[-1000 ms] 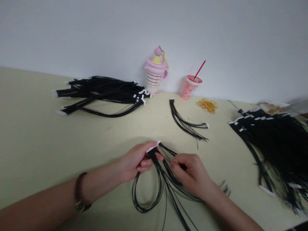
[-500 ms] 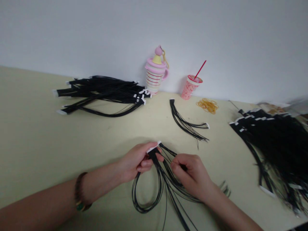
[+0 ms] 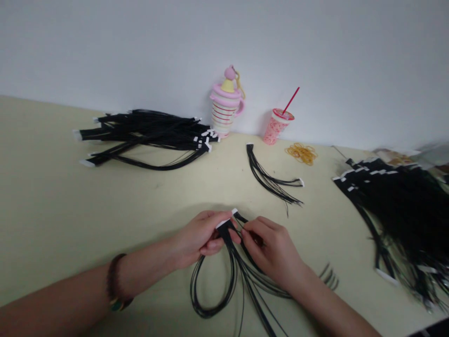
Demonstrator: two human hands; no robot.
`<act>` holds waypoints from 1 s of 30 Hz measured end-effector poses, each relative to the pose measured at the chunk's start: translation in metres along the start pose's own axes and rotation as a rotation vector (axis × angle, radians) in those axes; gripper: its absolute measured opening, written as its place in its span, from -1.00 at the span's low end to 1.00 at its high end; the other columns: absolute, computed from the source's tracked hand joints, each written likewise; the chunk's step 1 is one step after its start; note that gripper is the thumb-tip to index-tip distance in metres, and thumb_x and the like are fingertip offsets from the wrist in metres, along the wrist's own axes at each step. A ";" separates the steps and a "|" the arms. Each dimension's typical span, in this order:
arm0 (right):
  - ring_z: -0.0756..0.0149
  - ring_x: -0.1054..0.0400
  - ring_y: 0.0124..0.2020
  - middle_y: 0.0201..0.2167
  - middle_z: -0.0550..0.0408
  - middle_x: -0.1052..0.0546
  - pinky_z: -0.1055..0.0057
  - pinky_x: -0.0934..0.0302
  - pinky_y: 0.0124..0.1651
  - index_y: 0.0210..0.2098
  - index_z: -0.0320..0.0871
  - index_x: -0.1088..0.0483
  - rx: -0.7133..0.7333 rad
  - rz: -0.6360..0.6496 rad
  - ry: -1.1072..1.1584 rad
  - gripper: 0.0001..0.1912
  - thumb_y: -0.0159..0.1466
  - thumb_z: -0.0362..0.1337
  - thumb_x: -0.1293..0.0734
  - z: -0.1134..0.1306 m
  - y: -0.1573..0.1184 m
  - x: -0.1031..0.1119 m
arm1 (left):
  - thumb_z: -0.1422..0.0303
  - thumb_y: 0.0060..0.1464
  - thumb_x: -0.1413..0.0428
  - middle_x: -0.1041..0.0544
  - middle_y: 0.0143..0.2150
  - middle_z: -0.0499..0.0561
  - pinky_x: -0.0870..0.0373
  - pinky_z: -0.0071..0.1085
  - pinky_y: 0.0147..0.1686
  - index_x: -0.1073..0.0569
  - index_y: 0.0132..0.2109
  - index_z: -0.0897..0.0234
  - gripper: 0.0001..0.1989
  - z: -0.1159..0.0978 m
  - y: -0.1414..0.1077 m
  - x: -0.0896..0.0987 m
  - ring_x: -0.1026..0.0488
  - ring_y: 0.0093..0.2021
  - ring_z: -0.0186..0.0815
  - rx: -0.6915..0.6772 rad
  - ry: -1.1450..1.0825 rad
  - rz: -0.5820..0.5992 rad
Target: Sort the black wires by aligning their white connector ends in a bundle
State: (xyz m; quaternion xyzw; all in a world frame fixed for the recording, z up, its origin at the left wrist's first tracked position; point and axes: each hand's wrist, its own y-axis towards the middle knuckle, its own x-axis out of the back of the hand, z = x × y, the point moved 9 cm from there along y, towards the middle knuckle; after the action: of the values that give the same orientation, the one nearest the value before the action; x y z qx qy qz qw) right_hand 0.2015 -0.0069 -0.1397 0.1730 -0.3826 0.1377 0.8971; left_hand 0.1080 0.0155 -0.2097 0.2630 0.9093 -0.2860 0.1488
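Note:
My left hand (image 3: 210, 235) is closed on a black wire harness (image 3: 229, 288) with white connectors at its top end. One wide white connector (image 3: 223, 223) shows by the thumb, and a smaller white connector (image 3: 235, 212) sticks up just beyond it. Part of the harness loops back under the left hand, while other wires hang toward the near edge. The fingers of my right hand (image 3: 268, 248) pinch a thin wire close below the smaller connector. Loose wire ends (image 3: 329, 277) come out past the right forearm.
A pile of black harnesses (image 3: 150, 133) lies at the back left, a larger pile (image 3: 403, 201) at the right. One separate harness (image 3: 264, 175) rests mid-table. Along the wall stand a pink-lidded cup (image 3: 224, 110) and a red-straw cup (image 3: 277, 126), beside yellow rubber bands (image 3: 300, 153).
My right hand has moved up and left along the wires, closer to the connectors and my left hand. The left hand keeps its hold on the harness.

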 end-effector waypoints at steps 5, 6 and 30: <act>0.40 -0.17 -0.49 -0.52 0.15 -0.27 0.46 0.03 -0.41 -0.48 -0.20 -0.24 -0.013 0.039 -0.006 -0.79 0.29 -0.42 -0.15 -0.002 0.000 -0.003 | 0.15 0.12 0.00 -0.47 -0.49 0.03 0.15 -0.64 -0.76 -0.42 -0.34 0.35 -0.67 0.003 0.000 -0.002 0.01 -0.73 -0.61 -0.005 0.025 0.036; 0.41 -0.17 -0.50 -0.53 0.16 -0.26 0.46 0.04 -0.42 -0.50 -0.20 -0.22 -0.018 0.032 0.004 -0.78 0.29 -0.42 -0.15 -0.003 0.000 -0.002 | 0.14 0.12 0.01 -0.47 -0.50 0.03 0.16 -0.64 -0.76 -0.43 -0.34 0.36 -0.66 0.003 0.000 -0.003 0.01 -0.73 -0.61 -0.008 0.026 0.045; 0.52 0.06 -0.72 -0.76 0.25 -0.16 0.56 0.21 -0.66 -0.59 -0.24 -0.29 -0.562 0.192 0.867 -0.76 0.14 -0.26 -0.19 -0.038 -0.003 -0.018 | 0.12 0.12 -0.02 -0.52 -0.49 0.05 0.16 -0.66 -0.76 -0.42 -0.28 0.33 -0.67 0.001 -0.004 -0.014 0.02 -0.74 -0.61 0.032 -0.007 0.128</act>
State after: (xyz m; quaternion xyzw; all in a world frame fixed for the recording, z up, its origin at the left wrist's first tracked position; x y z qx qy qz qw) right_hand 0.2151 0.0042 -0.1779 -0.1829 -0.0127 0.1703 0.9682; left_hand 0.1173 0.0068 -0.2027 0.3222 0.8854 -0.2913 0.1656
